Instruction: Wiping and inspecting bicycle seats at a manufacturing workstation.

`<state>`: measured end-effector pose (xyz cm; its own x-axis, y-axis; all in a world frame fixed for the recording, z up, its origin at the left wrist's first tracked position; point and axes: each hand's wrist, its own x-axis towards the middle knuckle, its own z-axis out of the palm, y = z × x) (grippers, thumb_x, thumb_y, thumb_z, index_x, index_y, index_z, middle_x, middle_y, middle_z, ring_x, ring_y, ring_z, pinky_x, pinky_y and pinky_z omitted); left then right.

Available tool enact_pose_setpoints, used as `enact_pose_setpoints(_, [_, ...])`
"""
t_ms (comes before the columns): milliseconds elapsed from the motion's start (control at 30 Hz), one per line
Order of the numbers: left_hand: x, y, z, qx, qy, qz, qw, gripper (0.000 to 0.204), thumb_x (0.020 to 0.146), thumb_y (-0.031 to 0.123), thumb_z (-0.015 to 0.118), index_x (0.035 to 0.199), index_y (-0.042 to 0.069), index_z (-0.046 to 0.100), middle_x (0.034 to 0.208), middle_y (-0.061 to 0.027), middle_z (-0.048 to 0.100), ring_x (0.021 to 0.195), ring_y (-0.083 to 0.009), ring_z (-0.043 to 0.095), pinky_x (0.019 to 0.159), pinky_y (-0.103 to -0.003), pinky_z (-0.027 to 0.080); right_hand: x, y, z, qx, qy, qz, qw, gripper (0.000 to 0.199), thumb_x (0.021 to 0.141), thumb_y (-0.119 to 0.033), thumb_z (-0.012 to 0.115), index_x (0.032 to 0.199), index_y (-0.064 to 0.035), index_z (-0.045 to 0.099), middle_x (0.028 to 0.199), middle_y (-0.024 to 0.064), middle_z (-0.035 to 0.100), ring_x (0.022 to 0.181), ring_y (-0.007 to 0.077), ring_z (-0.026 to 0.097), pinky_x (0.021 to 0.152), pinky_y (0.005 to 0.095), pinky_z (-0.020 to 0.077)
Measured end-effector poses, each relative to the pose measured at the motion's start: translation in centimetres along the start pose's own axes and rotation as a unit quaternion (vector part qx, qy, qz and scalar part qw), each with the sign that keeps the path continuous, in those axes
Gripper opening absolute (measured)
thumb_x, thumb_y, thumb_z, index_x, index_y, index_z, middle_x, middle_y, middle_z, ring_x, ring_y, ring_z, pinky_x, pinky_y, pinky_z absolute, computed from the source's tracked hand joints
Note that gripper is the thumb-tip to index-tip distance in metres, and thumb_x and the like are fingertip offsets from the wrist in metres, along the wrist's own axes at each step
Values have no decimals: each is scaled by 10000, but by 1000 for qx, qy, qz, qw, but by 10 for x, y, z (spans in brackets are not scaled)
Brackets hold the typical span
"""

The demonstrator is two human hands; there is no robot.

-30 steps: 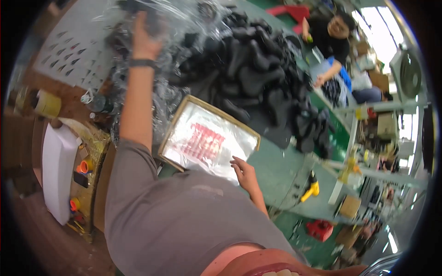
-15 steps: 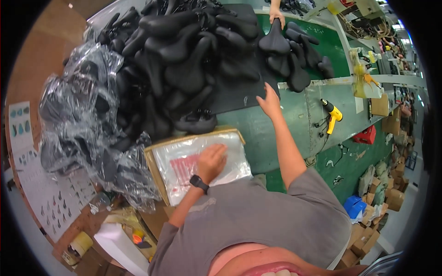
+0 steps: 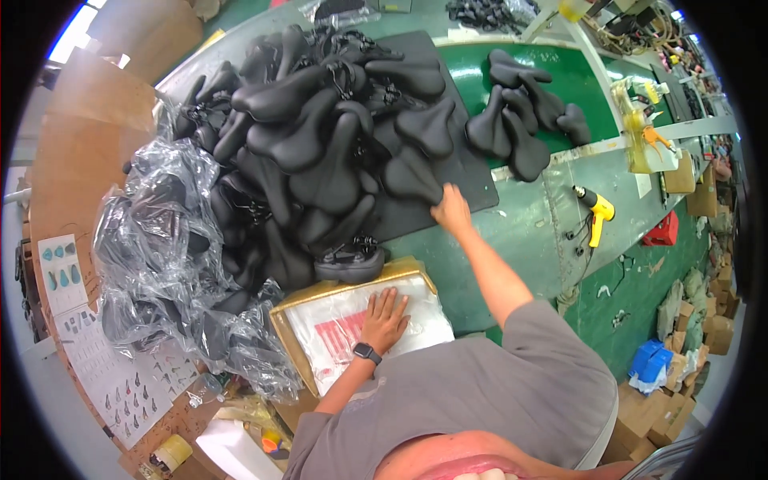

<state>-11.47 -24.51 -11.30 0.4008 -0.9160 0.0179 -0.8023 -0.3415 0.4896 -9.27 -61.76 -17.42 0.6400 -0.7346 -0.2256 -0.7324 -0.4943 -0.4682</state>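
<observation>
My left hand (image 3: 386, 320) lies open, palm down, on a stack of clear plastic bags with red print (image 3: 340, 336) in a shallow cardboard box (image 3: 292, 344). Ahead and to the right, my right hand (image 3: 453, 210) has its fingers closed on the narrow nose of a black bicycle saddle (image 3: 410, 174), which lies on a dark mat (image 3: 472, 172). Just beyond it rests another black saddle (image 3: 429, 128). A large heap of black saddles (image 3: 324, 168) covers the table to the left.
Saddles in clear plastic wrap (image 3: 160, 240) pile up at the left. Several bare saddles (image 3: 528, 148) lie on the green surface at the far right. A yellow-and-black heat gun (image 3: 596, 212) is on the table, right of my arm. Picture sheets (image 3: 120, 376) lie at lower left.
My right hand has gone from open and reaching to closed on the saddle's nose. My left fingers have spread flat. Another person's hand, holding a saddle at the far side, has left view.
</observation>
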Motion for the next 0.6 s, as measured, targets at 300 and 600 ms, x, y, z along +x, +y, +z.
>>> enact_pose_setpoints(300, [-2,14,-13,-26,31,12,999,680,929,250,747,1552,118,506,1676,-190,376,1579,-370,310,1281,-561,260,-254,104,-20,-74,-49,98,991,833,774,-153,834,1507,-88,445,1169,248,667,1053,471,690,893,545,574])
enact_pose_setpoints(600, [-46,51,-43,-54,152,32,986,592,909,189,778,1453,64,581,1573,-195,491,1464,-402,460,1192,-533,405,-372,67,-166,736,-280,201,583,691,942,-234,763,1527,-41,450,1277,259,689,918,278,725,709,373,587])
